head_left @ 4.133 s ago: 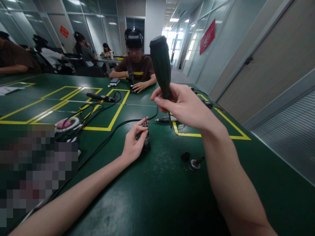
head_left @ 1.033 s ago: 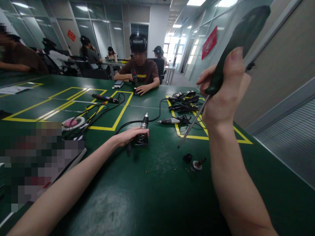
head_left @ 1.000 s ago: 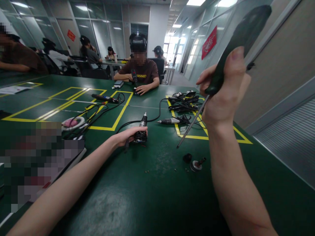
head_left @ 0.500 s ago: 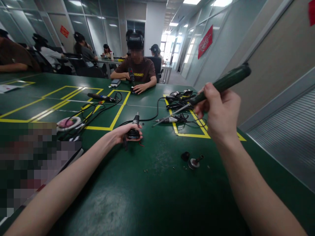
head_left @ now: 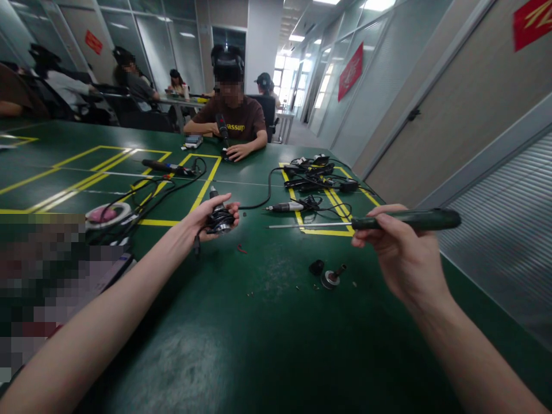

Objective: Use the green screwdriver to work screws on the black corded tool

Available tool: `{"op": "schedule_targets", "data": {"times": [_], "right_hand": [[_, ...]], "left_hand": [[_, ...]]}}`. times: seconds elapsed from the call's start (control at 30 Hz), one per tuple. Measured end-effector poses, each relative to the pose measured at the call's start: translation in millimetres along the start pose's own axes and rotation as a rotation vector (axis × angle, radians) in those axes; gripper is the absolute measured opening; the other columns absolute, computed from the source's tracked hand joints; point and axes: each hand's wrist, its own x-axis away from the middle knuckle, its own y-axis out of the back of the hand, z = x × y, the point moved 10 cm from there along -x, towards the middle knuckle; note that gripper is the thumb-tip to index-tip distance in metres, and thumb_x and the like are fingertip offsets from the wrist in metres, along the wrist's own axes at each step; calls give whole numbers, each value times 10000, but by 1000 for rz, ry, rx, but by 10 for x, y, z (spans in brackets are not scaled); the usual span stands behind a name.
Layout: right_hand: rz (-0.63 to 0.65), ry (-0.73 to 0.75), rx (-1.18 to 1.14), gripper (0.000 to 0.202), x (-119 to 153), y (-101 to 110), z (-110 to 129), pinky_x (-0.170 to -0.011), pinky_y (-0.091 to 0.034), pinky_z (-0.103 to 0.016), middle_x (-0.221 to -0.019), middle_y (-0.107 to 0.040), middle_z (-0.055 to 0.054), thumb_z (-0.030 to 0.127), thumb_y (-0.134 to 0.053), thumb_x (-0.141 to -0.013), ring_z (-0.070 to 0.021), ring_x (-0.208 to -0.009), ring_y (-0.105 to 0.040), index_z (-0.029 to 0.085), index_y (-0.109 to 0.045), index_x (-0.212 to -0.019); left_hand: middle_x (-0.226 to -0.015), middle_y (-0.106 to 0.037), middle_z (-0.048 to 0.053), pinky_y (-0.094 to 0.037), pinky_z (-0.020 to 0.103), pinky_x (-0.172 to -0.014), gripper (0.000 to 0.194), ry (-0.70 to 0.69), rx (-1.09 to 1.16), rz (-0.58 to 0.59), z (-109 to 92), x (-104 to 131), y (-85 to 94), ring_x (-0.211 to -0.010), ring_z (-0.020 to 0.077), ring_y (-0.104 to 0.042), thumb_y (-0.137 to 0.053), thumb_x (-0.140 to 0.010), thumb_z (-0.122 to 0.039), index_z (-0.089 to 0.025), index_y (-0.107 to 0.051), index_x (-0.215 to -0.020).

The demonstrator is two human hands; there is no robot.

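My left hand (head_left: 202, 221) is wrapped round a dark electric tool (head_left: 221, 218) with a metal tip and a coiled black cable, held over the green table (head_left: 276, 345). In my right hand (head_left: 401, 247) is a screwdriver (head_left: 414, 219) with a dark green handle; its long thin shaft lies level and points left. Below and left of that hand, a round metal part (head_left: 330, 279) with a short stem sits beside a black cap (head_left: 317, 267). Tiny screws (head_left: 297, 287) are scattered near them. A small red piece (head_left: 242, 249) lies below the tool.
A grey and black tool (head_left: 287, 207) and bundled black cables (head_left: 317, 178) lie ahead on the right. Another tool (head_left: 166, 167) and a white ring with something pink (head_left: 107, 215) are on the left. Across the table, a person (head_left: 237, 123) holds a tool.
The screwdriver has swung from a slant to level as my right hand came down. My left hand has turned, lifting and tilting the tool leftwards. The view has shifted slightly.
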Motion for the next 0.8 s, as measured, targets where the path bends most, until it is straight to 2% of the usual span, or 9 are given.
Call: {"op": "schedule_targets", "data": {"times": [0.1, 0.17, 0.23, 0.3, 0.4, 0.5, 0.63, 0.7, 0.8], "right_hand": [[72, -3, 49, 206, 164, -54, 14, -554, -628, -264, -698, -779, -10, 416, -844, -859, -179, -581, -758, 235, -762, -913], [140, 67, 159, 122, 309, -133, 98, -597, -641, -246, -728, -794, -3, 352, -808, -908, -161, -606, -768, 247, -795, -970], [266, 139, 273, 81, 463, -303, 162, -617, -633, -227, -771, -808, 1, 288, -803, -902, -148, -641, -775, 263, -821, -976], [398, 178, 334, 82, 589, -502, 157, -649, -630, -224, -823, -823, -2, 255, -804, -879, -146, -688, -782, 267, -835, -954], [497, 155, 370, 80, 654, -708, 18, -709, -646, -254, -884, -837, -16, 264, -794, -871, -165, -760, -793, 255, -842, -933], [502, 134, 387, 101, 622, -770, -133, -738, -653, -284, -898, -835, -28, 289, -781, -878, -180, -784, -791, 242, -844, -942], [441, 121, 415, 118, 551, -657, -211, -719, -645, -302, -890, -824, -37, 305, -777, -884, -186, -769, -779, 229, -834, -954], [405, 115, 425, 125, 526, -567, -187, -688, -639, -303, -882, -820, -41, 319, -779, -889, -191, -756, -775, 229, -832, -957], [369, 105, 429, 137, 502, -461, -97, -624, -626, -283, -881, -822, -41, 343, -786, -893, -191, -732, -776, 237, -836, -966]], "left_hand": [[-696, -752, 57, -681, 292, -573, 35, -42, -110, -55, -65, -5, 74, -554, 175, -734, -719, -962, -136, -120, -713, -992], [-732, -771, 51, -685, 279, -597, 154, -101, -190, -87, -123, -18, 130, -562, 164, -740, -773, -906, -88, -129, -710, -1041], [-765, -786, 48, -683, 267, -610, 283, -169, -280, -108, -192, -28, 175, -566, 155, -743, -835, -844, -65, -142, -706, -1084], [-794, -796, 56, -688, 271, -631, 355, -215, -359, -105, -249, -32, 193, -585, 160, -754, -880, -808, -88, -148, -704, -1110], [-797, -796, 79, -711, 342, -672, 277, -178, -416, -78, -242, -37, 192, -634, 202, -778, -866, -869, -248, -150, -709, -1074], [-779, -790, 97, -716, 419, -691, 285, -83, -455, -46, -156, -32, 160, -678, 248, -791, -772, -954, -437, -163, -704, -993], [-793, -786, 90, -685, 393, -686, 365, -31, -586, 17, -23, -16, 75, -703, 240, -782, -778, -932, -525, -176, -675, -958], [-793, -778, 75, -662, 370, -680, 380, -53, -683, 43, 29, -2, 29, -696, 224, -763, -827, -880, -519, -183, -667, -955], [-745, -741, 49, -604, 319, -658, 367, -163, -853, 56, 35, 42, -56, -659, 191, -708, -869, -796, -479, -179, -669, -861]]}}
